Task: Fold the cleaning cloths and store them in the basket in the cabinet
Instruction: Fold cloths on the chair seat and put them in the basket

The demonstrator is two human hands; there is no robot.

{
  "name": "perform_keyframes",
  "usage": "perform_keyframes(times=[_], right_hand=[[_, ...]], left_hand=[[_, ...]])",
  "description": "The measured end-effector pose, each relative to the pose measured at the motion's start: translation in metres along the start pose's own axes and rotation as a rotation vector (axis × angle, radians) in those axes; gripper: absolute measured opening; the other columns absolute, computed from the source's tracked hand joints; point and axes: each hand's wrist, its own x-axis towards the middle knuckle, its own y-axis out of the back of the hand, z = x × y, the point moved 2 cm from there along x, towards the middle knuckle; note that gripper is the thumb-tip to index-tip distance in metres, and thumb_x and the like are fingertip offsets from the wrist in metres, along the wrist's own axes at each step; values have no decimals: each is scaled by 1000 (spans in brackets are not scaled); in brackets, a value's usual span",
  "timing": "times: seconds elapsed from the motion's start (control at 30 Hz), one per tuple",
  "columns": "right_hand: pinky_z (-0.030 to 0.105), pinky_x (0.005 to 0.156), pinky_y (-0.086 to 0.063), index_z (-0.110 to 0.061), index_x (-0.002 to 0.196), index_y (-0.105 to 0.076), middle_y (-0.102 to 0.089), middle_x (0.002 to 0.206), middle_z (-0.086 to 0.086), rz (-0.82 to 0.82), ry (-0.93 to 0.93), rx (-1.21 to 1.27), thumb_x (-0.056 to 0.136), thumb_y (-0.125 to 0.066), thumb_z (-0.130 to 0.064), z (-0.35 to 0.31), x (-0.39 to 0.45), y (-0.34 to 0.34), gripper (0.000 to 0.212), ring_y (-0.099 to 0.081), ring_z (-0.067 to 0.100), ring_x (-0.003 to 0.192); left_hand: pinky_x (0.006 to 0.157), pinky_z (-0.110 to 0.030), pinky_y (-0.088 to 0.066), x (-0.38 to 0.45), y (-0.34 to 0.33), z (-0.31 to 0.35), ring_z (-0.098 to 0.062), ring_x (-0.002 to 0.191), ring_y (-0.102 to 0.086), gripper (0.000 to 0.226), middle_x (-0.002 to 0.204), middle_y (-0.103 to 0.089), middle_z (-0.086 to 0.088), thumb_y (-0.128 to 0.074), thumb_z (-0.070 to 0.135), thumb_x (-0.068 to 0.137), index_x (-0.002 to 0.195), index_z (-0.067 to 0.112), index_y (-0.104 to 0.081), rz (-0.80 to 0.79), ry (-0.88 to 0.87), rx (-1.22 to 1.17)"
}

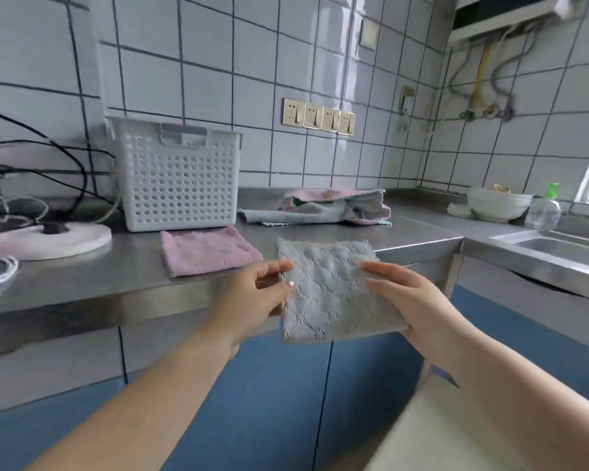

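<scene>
Over the steel tabletop's front edge, both hands, left and right, pinch opposite sides of a folded grey quilted cloth, keeping it flat (probably for stacking beside the folded pink cloth).

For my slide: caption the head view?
Both hands hold a folded grey cloth before the white basket.

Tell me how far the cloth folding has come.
Done: one pink cloth lies folded on the counter in front of the basket. In hand: both the left hand and right hand hold a folded grey cloth. Left: a pile of unfolded cloths, and the basket is not yet in a cabinet.
</scene>
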Motion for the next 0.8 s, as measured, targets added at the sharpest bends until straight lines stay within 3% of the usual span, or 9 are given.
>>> perform_keyframes(times=[0.07,0.17,0.27,0.4,0.47,0.53,0.63,0.7,0.8], right_hand=[[34,72,-39,-36,100,-69,-71,95,-2,-92,18,20,86,-61,-18,-24,19,-23,24,-60,19,84],[36,78,-43,-31,104,-66,-68,97,1,-191,50,12,82,-59,-11,-52,50,-62,30,-56,24,82],[38,80,-45,-29,98,-65,-67,112,6,-200,111,2,84,-57,-6,-68,81,-101,29,-54,25,80],[32,86,-49,-18,96,-66,-64,100,9,-186,95,22,89,-57,-3,-66,109,-148,18,-57,19,84],[31,89,-49,-11,106,-67,-65,98,10,-171,89,-29,88,-58,-3,-58,119,-163,21,-59,18,83],[34,94,-51,-8,109,-68,-67,104,10,-158,87,-97,88,-60,-5,-50,128,-171,23,-61,19,89],[35,97,-49,-11,109,-69,-67,105,4,-151,97,-189,86,-63,-10,-44,137,-179,24,-63,21,99],[29,92,-49,-13,109,-70,-66,100,0,-138,94,-232,87,-63,-11,-40,142,-181,24,-61,17,94],[18,69,-44,-14,110,-70,-65,93,0,-130,107,-324,87,-62,-14,-37,145,-182,24,-55,11,78]], left_hand=[[65,-6,-48,14,28,21,0,82,-61,23,97,-66,11,-61,12,89,103,30,-65,83,-75,94],[62,-11,-49,37,69,42,-2,80,-62,21,100,-66,8,-61,16,90,101,33,-65,159,-104,168],[57,-9,-46,57,106,52,-1,80,-58,24,105,-61,8,-59,16,91,113,25,-63,213,-89,270],[67,-12,-39,73,143,47,2,83,-52,37,114,-55,7,-62,27,89,125,23,-58,236,-57,527],[81,-18,-39,79,152,38,-8,99,-56,44,131,-53,1,-62,30,89,131,21,-54,195,2,668],[94,-22,-33,84,158,29,-16,124,-48,50,143,-44,-2,-63,32,88,135,19,-49,149,39,794],[98,-24,-32,88,163,18,-17,129,-44,56,144,-44,-2,-64,36,87,137,18,-47,123,73,849],[100,-26,-33,91,165,11,-17,128,-45,58,143,-45,-2,-64,37,86,137,18,-47,116,90,862],[102,-28,-35,95,165,3,-17,128,-45,61,144,-45,-2,-64,41,85,138,18,-45,81,114,922]])
